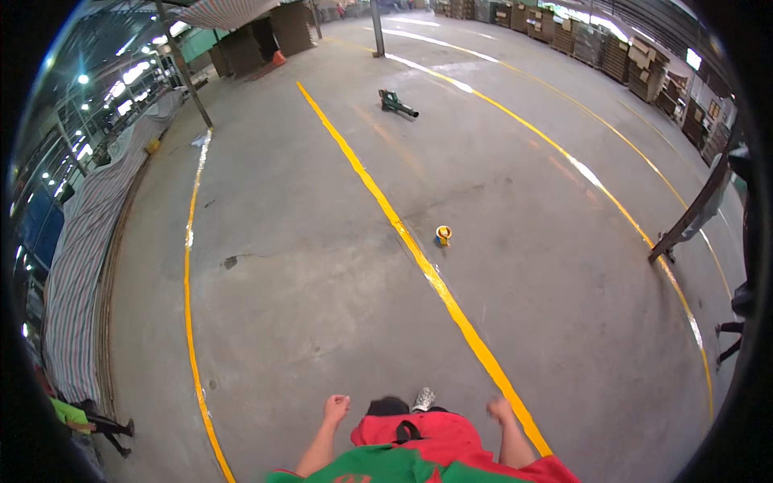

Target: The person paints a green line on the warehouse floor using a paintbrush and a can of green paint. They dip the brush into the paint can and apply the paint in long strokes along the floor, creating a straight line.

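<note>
Both my hands hang over the concrete floor, one on each side of my body, touching nothing. My left hand is curled into a loose fist, with nothing seen in it. Slightly blurred, my right hand also has its fingers curled in, close to a yellow tape line on the floor. Farther ahead, just right of that line, lies a roll of yellow tape. A dark green leaf blower rests on the floor beyond it, its nozzle pointing right.
More yellow lines run along the floor at left and right. A striped tarp borders the left side. Metal posts stand ahead, with stacked pallets far right. Another person is at lower left; another's legs show at right.
</note>
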`<state>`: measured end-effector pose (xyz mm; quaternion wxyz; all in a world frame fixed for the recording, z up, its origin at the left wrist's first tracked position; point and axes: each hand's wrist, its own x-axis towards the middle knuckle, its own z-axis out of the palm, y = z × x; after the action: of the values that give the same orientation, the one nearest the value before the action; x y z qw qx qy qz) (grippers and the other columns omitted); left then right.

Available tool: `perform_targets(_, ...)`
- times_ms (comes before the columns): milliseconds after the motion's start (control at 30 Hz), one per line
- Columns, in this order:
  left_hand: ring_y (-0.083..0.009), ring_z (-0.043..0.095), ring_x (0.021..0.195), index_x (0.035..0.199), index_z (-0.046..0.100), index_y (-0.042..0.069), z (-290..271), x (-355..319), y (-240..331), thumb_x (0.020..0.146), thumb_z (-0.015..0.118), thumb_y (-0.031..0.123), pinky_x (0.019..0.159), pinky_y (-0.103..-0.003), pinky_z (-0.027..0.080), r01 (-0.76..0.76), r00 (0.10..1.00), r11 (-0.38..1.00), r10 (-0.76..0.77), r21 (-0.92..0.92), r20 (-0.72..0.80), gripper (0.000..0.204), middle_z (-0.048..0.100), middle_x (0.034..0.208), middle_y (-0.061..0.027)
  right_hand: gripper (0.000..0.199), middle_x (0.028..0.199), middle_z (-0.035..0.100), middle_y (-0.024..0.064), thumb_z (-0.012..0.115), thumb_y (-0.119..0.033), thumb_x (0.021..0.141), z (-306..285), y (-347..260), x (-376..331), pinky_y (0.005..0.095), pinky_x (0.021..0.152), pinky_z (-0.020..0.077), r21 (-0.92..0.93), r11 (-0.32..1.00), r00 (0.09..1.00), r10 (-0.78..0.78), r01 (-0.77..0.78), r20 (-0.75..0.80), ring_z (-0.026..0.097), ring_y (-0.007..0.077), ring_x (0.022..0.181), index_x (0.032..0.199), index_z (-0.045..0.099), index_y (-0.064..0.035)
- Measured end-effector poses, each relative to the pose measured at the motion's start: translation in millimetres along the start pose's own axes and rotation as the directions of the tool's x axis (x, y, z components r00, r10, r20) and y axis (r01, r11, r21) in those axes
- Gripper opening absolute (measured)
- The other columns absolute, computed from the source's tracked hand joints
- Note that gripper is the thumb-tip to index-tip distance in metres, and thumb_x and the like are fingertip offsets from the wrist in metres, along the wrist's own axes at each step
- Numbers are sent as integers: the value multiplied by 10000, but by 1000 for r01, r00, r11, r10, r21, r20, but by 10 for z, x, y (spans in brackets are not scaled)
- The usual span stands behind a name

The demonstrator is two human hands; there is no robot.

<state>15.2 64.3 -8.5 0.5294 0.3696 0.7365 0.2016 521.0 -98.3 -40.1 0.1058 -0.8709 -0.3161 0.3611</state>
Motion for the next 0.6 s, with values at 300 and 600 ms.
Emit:
perform_targets(300,-180,687,861,1253,556,0,802,3054,2722,962,677,212,696,-321,571,-128,987,986,115,111,116,380,685,1058,-131,319,1028,741,158,629,-196,955,-1961,-3649,2821,355,810,563,534,751,901,-190,389,-389,720,237,900,1185,684,19)
perform_targets(600,-276,654,1085,1370,486,7,3289,6849,5758,831,815,168,890,-397,527,-769,623,599,621,225,476,651,663,1206,-159,329,1021,743,171,655,-190,938,48,-4387,6363,362,771,564,736,671,959,259,-93,-115,721,246,832,1196,687,11)
